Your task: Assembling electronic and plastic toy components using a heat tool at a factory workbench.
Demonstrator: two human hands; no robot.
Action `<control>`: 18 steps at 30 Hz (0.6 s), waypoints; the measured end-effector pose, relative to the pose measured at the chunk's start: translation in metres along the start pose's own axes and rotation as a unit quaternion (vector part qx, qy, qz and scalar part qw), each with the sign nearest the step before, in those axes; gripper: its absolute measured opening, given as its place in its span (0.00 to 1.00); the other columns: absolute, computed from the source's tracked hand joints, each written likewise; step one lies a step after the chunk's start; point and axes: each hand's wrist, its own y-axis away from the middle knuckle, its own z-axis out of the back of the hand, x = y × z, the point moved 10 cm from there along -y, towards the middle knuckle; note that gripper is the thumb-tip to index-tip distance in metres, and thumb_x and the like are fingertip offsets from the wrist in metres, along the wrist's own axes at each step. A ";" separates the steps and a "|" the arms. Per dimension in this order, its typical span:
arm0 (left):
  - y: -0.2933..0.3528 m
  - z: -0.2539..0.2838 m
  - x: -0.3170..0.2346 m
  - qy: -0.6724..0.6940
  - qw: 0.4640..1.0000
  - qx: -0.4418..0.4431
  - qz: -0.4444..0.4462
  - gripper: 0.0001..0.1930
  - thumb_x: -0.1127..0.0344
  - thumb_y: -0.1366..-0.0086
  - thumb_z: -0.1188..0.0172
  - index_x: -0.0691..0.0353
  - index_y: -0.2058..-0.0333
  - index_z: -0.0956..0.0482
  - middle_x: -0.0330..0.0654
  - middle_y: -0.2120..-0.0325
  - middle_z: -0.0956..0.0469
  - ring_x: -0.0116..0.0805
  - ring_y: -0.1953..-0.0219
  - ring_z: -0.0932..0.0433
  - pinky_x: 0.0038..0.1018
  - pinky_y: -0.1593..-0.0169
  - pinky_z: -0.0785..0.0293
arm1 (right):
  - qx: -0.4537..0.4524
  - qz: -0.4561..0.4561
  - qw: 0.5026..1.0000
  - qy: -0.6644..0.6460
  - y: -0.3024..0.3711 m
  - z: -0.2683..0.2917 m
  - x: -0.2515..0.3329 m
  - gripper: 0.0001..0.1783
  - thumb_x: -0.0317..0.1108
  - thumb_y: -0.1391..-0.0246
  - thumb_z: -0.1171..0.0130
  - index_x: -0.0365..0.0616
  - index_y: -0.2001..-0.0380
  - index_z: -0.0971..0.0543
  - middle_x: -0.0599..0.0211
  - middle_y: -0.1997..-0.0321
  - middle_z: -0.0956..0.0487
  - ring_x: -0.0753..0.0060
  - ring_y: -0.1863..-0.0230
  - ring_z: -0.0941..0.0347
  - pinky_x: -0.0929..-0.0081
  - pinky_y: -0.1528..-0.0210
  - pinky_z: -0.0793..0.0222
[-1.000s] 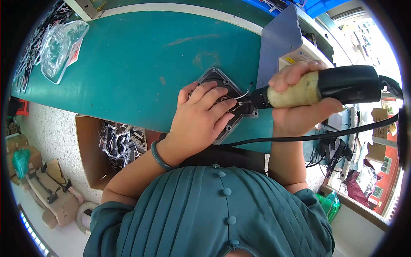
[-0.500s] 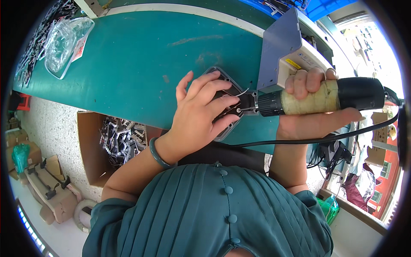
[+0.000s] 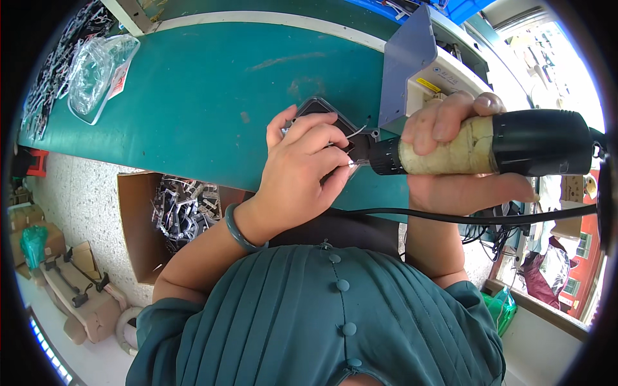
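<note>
- While the right hand (image 3: 444, 193) grips an electric screwdriver (image 3: 473, 148) by its tape-wrapped barrel, fingers curled over the far side and thumb stretched along the near side, the left hand (image 3: 298, 164) bends over a shallow dark casing (image 3: 346, 122) on a green workbench (image 3: 212, 96).
- The screwdriver's long axis runs crosswise, its bit (image 3: 362, 163) pointing left, with the tip just beside the left thumb and forefinger.
- Half-curled and slightly spread, the left fingers cover much of the casing, the nearer hand to it; whether they pinch something there cannot be told.
- A thin white wire (image 3: 357, 131) slants from those fingers toward the casing's right corner.
- A black cable (image 3: 502, 219) crosses the right wrist; a cardboard box (image 3: 138, 219) of metal parts (image 3: 187, 212) stands beside the bench.
</note>
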 end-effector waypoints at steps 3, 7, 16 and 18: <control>-0.002 -0.002 0.000 -0.032 0.999 0.015 0.008 0.08 0.66 0.46 0.27 0.51 0.68 0.16 0.33 0.58 0.21 0.43 0.41 0.26 0.54 0.35 0.45 | 0.019 0.011 1.000 0.005 -0.001 -0.005 0.000 0.56 0.88 0.56 0.54 0.44 0.47 0.29 0.61 0.70 0.24 0.65 0.74 0.27 0.65 0.70 0.24; -0.001 -0.007 0.009 -0.053 0.998 0.038 0.024 0.13 0.64 0.45 0.28 0.51 0.60 0.16 0.37 0.50 0.26 0.41 0.39 0.31 0.55 0.34 0.46 | -0.109 -0.037 0.993 0.011 0.006 0.039 -0.010 0.47 0.83 0.50 0.51 0.49 0.51 0.28 0.64 0.71 0.25 0.65 0.73 0.28 0.62 0.68 0.27; 0.013 -0.021 0.016 -0.112 0.993 0.048 0.002 0.15 0.63 0.41 0.32 0.49 0.54 0.15 0.38 0.47 0.26 0.43 0.38 0.31 0.51 0.33 0.42 | -0.215 -0.083 0.972 0.049 0.016 0.069 -0.023 0.43 0.80 0.50 0.45 0.48 0.56 0.24 0.65 0.70 0.26 0.67 0.72 0.30 0.67 0.65 0.31; 0.015 -0.024 0.017 -0.110 0.993 0.050 0.000 0.15 0.61 0.39 0.33 0.49 0.53 0.16 0.38 0.47 0.26 0.43 0.37 0.32 0.52 0.33 0.44 | -0.217 -0.094 0.969 0.067 0.017 0.068 -0.024 0.43 0.80 0.50 0.45 0.48 0.56 0.24 0.65 0.70 0.26 0.67 0.73 0.30 0.67 0.65 0.31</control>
